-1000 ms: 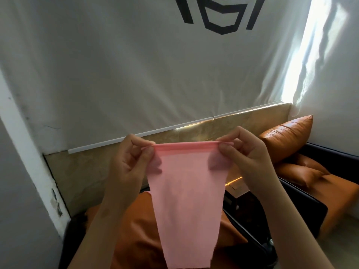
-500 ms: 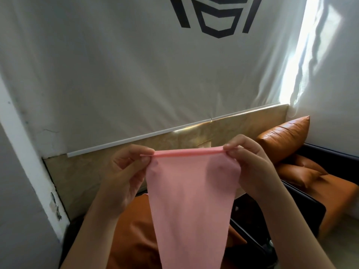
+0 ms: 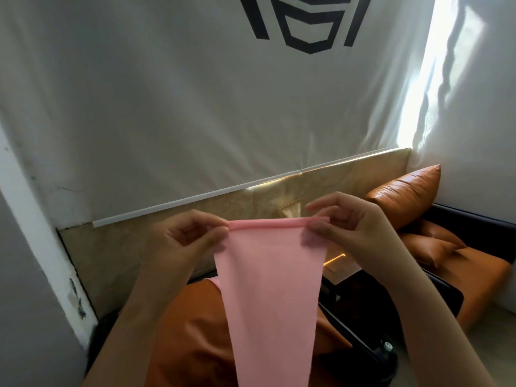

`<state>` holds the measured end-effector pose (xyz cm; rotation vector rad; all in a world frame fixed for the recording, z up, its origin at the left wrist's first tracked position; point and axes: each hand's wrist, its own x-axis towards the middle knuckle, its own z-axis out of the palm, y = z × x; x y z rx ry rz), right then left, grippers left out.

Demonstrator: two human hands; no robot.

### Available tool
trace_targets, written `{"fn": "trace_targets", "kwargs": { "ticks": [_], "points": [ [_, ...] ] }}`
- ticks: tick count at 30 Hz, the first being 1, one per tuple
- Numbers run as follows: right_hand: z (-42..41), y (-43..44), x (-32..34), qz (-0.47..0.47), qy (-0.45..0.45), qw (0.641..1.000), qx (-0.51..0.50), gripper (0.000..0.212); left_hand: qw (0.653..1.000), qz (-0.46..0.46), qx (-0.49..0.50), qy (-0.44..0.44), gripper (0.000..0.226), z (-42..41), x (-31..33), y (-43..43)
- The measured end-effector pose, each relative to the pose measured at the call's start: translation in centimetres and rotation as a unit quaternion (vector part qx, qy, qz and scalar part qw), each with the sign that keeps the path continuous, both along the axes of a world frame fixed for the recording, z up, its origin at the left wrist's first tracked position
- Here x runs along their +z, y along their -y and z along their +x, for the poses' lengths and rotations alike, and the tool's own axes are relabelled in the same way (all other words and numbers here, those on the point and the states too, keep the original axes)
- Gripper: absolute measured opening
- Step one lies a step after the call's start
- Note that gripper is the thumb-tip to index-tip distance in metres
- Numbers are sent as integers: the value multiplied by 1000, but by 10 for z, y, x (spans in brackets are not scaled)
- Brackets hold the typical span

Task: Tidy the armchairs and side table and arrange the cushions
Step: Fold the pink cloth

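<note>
Between left hand (image 3: 184, 241) and right hand (image 3: 354, 233), smooth tapering pink cloth (image 3: 268, 289).

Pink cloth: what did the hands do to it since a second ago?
Left hand and right hand rolled the flat top fold of the cloth into a thin roll. Both still pinch its top corners; it still hangs over the armchair.
</note>
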<state>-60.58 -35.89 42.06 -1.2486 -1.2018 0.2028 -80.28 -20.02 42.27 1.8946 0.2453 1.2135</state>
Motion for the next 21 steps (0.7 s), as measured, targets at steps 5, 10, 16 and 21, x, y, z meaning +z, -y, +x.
{"fn": "trace_targets", "kwargs": {
  "ticks": [5, 10, 16, 21],
  "points": [
    [3, -3, 4, -12, 3, 1000, -29, 11, 998, 43, 8, -34, 33, 0, 4, -9],
    [1, -10, 7, -9, 8, 999, -50, 7, 991, 103, 45, -73, 11, 1, 10, -12],
    [-12, -10, 16, 70, -71, 994, 38, 6, 998, 49, -8, -35, 3, -2, 17, -9],
    [-12, -11, 20, 73, -180, 971, 136, 8, 987, -122, -103, 30, 27, -6, 23, -14]
  ]
}}
